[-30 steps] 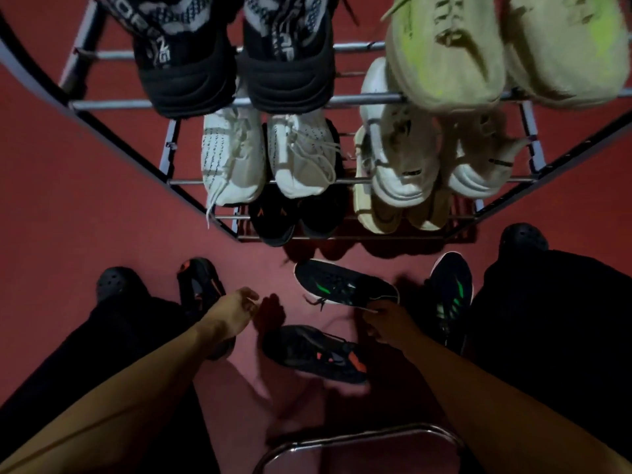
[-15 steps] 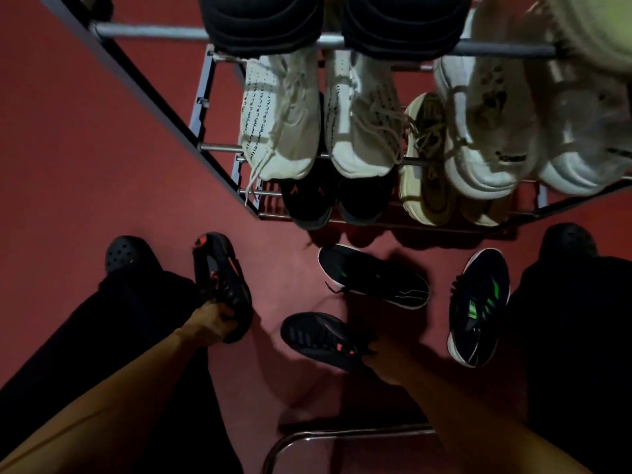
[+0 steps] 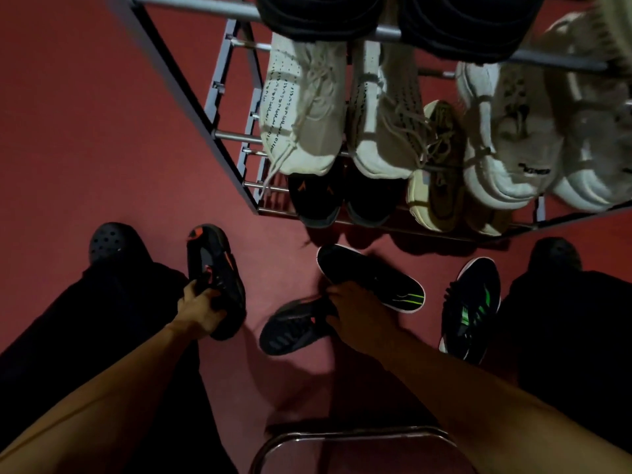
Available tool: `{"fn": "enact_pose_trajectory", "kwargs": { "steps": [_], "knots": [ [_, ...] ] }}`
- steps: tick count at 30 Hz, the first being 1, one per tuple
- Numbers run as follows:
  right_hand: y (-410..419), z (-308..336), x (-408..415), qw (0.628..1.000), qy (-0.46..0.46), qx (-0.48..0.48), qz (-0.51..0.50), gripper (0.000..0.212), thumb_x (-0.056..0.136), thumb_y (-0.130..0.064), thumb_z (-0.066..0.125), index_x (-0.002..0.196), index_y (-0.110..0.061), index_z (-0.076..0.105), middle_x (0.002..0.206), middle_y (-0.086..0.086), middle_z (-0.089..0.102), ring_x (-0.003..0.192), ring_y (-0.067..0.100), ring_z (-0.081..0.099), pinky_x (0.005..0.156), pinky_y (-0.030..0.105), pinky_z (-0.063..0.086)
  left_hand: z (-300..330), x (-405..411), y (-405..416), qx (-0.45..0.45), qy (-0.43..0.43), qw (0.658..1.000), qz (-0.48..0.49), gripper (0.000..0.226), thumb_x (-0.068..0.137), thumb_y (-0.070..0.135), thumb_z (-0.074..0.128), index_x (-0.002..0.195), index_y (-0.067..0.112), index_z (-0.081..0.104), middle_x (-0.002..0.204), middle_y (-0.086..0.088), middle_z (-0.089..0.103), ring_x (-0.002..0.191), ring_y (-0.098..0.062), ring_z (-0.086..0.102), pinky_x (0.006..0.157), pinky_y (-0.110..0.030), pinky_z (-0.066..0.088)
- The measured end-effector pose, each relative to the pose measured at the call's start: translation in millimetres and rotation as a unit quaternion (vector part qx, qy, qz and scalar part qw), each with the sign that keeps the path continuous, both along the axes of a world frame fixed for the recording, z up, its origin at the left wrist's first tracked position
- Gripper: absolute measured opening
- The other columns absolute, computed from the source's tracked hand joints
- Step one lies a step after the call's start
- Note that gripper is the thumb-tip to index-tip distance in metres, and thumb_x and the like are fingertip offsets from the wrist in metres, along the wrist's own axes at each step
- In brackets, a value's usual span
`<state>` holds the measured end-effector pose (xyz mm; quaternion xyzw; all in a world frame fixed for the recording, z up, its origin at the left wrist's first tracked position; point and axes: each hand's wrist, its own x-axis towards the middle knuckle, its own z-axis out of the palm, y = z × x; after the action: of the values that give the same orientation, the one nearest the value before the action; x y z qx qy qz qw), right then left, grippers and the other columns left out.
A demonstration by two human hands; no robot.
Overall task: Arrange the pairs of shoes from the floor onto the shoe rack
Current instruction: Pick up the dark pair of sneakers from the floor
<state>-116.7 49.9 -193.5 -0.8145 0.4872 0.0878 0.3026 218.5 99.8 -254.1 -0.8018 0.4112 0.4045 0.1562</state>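
The shoe rack (image 3: 236, 138) stands beyond both hands. On the red floor (image 3: 85, 131), the left hand (image 3: 198, 309) curls round a black-and-orange shoe (image 3: 213, 268); the right hand (image 3: 355, 313) grips its mate (image 3: 290, 331), beside two green-striped shoes (image 3: 376, 278).

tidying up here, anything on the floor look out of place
Yes. The green-striped shoe lies tipped on its side, while its partner sits upright apart from it. The orange-marked pair is already in hand.
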Motion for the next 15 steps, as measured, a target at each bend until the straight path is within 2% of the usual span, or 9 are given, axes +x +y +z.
{"fn": "enact_pose_trajectory", "kwargs": {
  "steps": [2,4,6,8,10,12,14,15],
  "knots": [
    [-14.6,5.7,24.5,1.0,-0.013,0.005,0.027,0.052,0.09,-0.033,0.059,0.134,-0.007,0.053,0.14,0.008,0.05,0.133,0.03,0.042,0.113,0.046,0.033,-4.2,3.2,7.3,-0.005,0.03,0.996,0.084,0.07,0.079,0.044,0.068,0.142,0.021,0.049,0.157,-0.016,0.023,0.14,-0.043,0.03,0.118,-0.04,0.028],
    [-20.0,4.8,41.5,0.998,-0.013,0.011,0.059,0.061,0.093,-0.034,0.056,0.144,-0.003,0.042,0.153,0.01,0.036,0.142,0.032,0.028,0.121,0.041,0.017,-16.8,11.5,16.6,-0.001,0.056,0.985,0.166,0.068,0.077,0.04,0.07,0.138,0.015,0.053,0.148,-0.021,0.038,0.135,-0.042,0.038,0.113,-0.04,0.034],
    [-17.6,2.3,49.3,0.998,-0.009,0.023,0.051,0.062,0.095,-0.033,0.054,0.147,-0.003,0.037,0.16,0.009,0.024,0.144,0.032,0.024,0.12,0.039,0.016,-24.7,14.6,21.0,-0.012,0.061,0.97,0.236,0.063,0.076,0.036,0.075,0.127,0.006,0.055,0.134,-0.025,0.052,0.124,-0.043,0.052,0.106,-0.043,0.046],
    [-11.2,1.6,50.4,0.998,-0.013,0.054,0.012,0.061,0.095,-0.03,0.054,0.147,-0.005,0.036,0.16,0.009,0.024,0.143,0.032,0.028,0.12,0.04,0.021,-17.9,8.4,20.2,-0.076,0.082,0.946,0.306,0.052,0.082,0.021,0.077,0.113,0.004,0.04,0.126,-0.026,0.053,0.117,-0.041,0.057,0.099,-0.045,0.049],
    [-3.5,-0.7,45.7,0.996,-0.015,0.081,-0.017,0.061,0.095,-0.028,0.056,0.148,-0.005,0.036,0.159,0.01,0.027,0.143,0.031,0.029,0.12,0.038,0.019,-12.7,0.1,15.5,-0.104,0.098,0.922,0.36,0.055,0.088,0.006,0.072,0.112,0.012,0.022,0.128,-0.026,0.048,0.119,-0.038,0.055,0.1,-0.048,0.045],
    [2.2,-4.0,40.6,0.994,-0.019,0.098,-0.04,0.06,0.095,-0.026,0.056,0.147,-0.004,0.036,0.158,0.011,0.028,0.145,0.03,0.027,0.121,0.036,0.015,-17.8,0.8,13.6,-0.098,0.104,0.905,0.401,0.063,0.088,0.01,0.074,0.113,0.017,0.017,0.139,-0.031,0.045,0.127,-0.045,0.052,0.102,-0.051,0.046],
    [6.0,-7.1,38.1,0.99,-0.018,0.12,-0.068,0.058,0.096,-0.025,0.056,0.147,-0.004,0.037,0.157,0.01,0.029,0.146,0.027,0.026,0.121,0.034,0.014,-27.9,7.9,12.5,-0.075,0.11,0.9,0.415,0.053,0.087,0.015,0.075,0.111,0.018,0.028,0.136,-0.032,0.049,0.125,-0.049,0.053,0.101,-0.053,0.049],
    [7.7,-7.9,38.4,0.987,-0.021,0.134,-0.088,0.057,0.096,-0.025,0.057,0.146,-0.005,0.039,0.157,0.01,0.031,0.146,0.025,0.027,0.121,0.033,0.015,-28.4,8.8,11.1,-0.061,0.121,0.9,0.414,0.037,0.088,0.016,0.073,0.104,0.015,0.04,0.123,-0.03,0.057,0.122,-0.05,0.056,0.098,-0.053,0.051]
  ]
}}
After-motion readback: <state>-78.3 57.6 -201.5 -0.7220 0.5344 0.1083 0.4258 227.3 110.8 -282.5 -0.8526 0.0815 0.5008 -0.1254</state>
